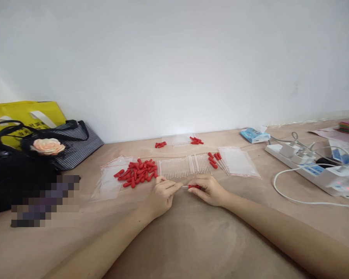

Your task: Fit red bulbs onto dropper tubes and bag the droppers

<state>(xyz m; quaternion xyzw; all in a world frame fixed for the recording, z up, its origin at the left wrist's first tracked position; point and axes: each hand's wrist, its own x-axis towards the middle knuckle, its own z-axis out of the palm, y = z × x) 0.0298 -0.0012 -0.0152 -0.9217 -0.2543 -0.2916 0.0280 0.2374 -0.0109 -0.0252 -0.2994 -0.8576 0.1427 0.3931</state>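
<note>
My left hand (163,192) pinches the clear glass tube (185,186) of a dropper. My right hand (209,190) pinches a red rubber bulb (194,186) at the tube's other end. Both hands rest on the tan table (192,236), close together. Just behind them lies a row of clear tubes (184,166). A heap of loose red bulbs (138,173) sits to the left of the row, partly on a clear zip bag (112,179). Several finished droppers with red bulbs (216,159) lie right of the row.
Another zip bag (239,161) lies at the right. More tubes and bulbs (182,141) sit near the wall. A white power strip (318,170) with plugs and a cable is far right, beside a blue tissue pack (254,135). Striped, black and yellow bags (31,155) crowd the left.
</note>
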